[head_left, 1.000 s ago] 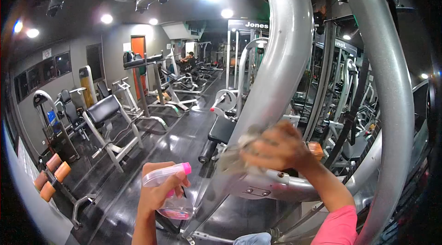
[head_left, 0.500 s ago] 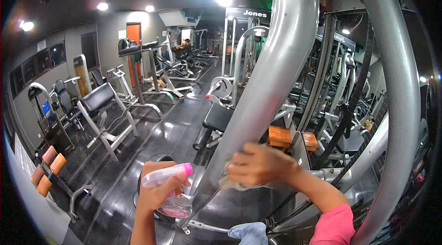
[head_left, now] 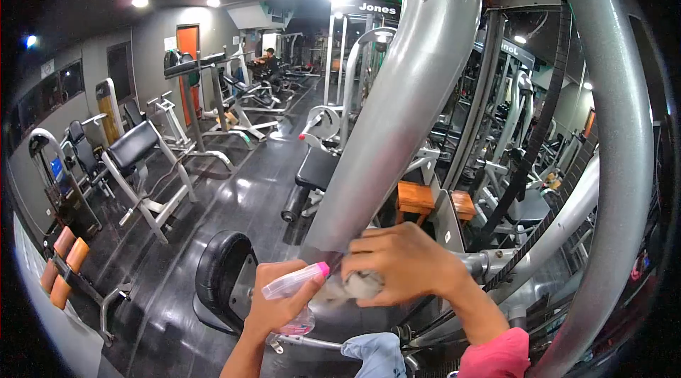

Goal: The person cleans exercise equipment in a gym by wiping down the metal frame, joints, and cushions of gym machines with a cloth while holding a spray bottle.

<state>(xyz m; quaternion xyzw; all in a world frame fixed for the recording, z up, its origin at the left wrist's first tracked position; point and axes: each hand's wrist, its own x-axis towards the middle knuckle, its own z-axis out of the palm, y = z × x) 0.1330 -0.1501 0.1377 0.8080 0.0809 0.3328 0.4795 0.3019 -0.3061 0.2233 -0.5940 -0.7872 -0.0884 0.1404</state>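
Left hand (head_left: pixel 273 310) was wrapped around the spray bottle (head_left: pixel 289 284), its pink nozzle (head_left: pixel 324 269) pointing rightward, just beside the cloth. Grey tube (head_left: pixel 383 129) sloped from lower left to upper right. Cloth (head_left: pixel 365 284) lay bunched near the tube's lower right edge, gripped beneath the curled fingers of the right hand (head_left: pixel 408 257); contact unclear.

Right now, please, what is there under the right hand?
Under the right hand, part of a crumpled pale cloth shows; the hand covers the rest. The surface directly beneath them is hidden.
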